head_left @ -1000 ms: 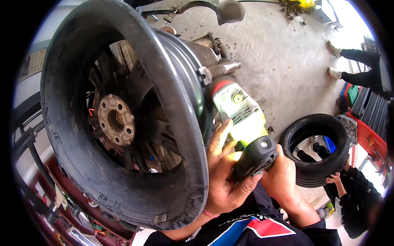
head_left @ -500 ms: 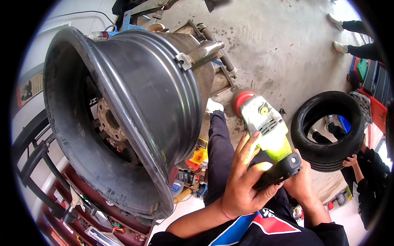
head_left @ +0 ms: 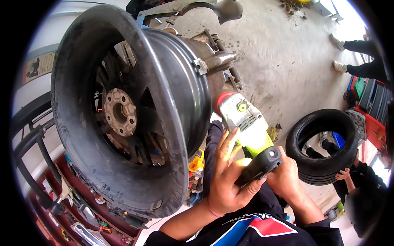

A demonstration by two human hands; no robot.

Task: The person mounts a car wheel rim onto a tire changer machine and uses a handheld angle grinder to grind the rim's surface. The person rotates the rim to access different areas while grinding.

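Observation:
My left hand (head_left: 232, 178) curls its fingers around the black battery end of a cordless angle grinder (head_left: 251, 123) with a bright yellow-green body. From the other side, my right hand (head_left: 285, 177) grips the same tool; part of its grip is hidden behind the battery. At the grinder's metal head is a red disc (head_left: 223, 99), close to the right side of a large dark wheel rim (head_left: 189, 102); I see no clear contact. The rim is tilted, showing its hub (head_left: 120, 112) and spokes. A metal clamp jaw (head_left: 200, 67) sits at its far edge.
At right, another person's hand (head_left: 342, 174) steadies an upright black tyre (head_left: 295, 141). Someone else's legs (head_left: 363, 47) stand at far right near a red crate (head_left: 371, 125). A dark red tool tray (head_left: 117, 231) lies lower left, below a black tubular frame (head_left: 28, 149).
The grinder and both my hands have shifted left, nearer the rim. The view has turned, so more of the rim's inner face and hub shows.

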